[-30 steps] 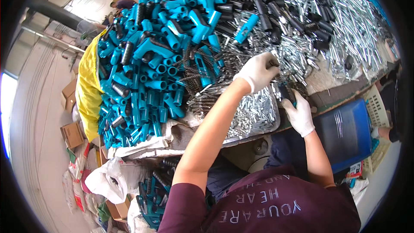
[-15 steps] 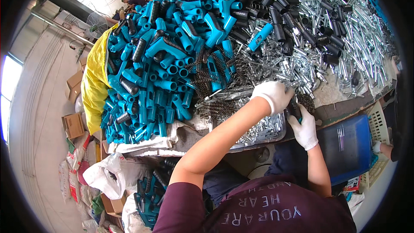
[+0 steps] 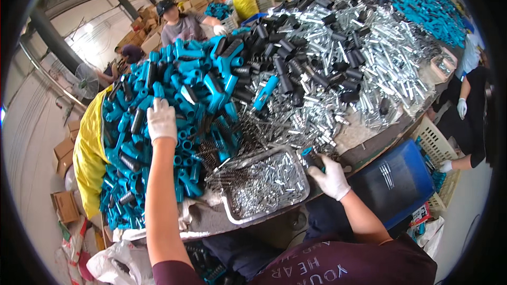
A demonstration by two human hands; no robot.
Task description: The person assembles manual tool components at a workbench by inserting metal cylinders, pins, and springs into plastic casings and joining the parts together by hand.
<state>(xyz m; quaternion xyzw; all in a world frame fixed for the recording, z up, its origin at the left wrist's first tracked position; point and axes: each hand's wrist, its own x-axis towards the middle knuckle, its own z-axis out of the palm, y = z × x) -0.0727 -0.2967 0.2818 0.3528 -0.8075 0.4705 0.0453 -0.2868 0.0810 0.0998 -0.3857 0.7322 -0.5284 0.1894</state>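
My left hand (image 3: 161, 120), in a white glove, reaches far over a heap of teal plastic handle housings (image 3: 185, 66), many with black ribbed grips. Its fingers are stretched out and touch a teal housing (image 3: 158, 90) at their tips. My right hand (image 3: 331, 178), also gloved, is closed round a black handle with a teal end (image 3: 310, 156), just beyond the right edge of a clear tray (image 3: 238, 220). Small metal pins and parts (image 3: 264, 184) fill that tray. Dark coil springs (image 3: 208, 153) lie between it and the housings.
Black tubes (image 3: 285, 76) and metal rods (image 3: 391, 68) are piled across the table. Right of me is a blue bin (image 3: 393, 179) beside a cream crate (image 3: 430, 142). A yellow sack (image 3: 88, 153) edges the heap. Co-workers stand opposite (image 3: 182, 29) and at the right (image 3: 470, 111).
My left hand has left the right hand's side and swung left onto the teal heap. My right hand keeps the handle. The view has turned, showing more of the far side.
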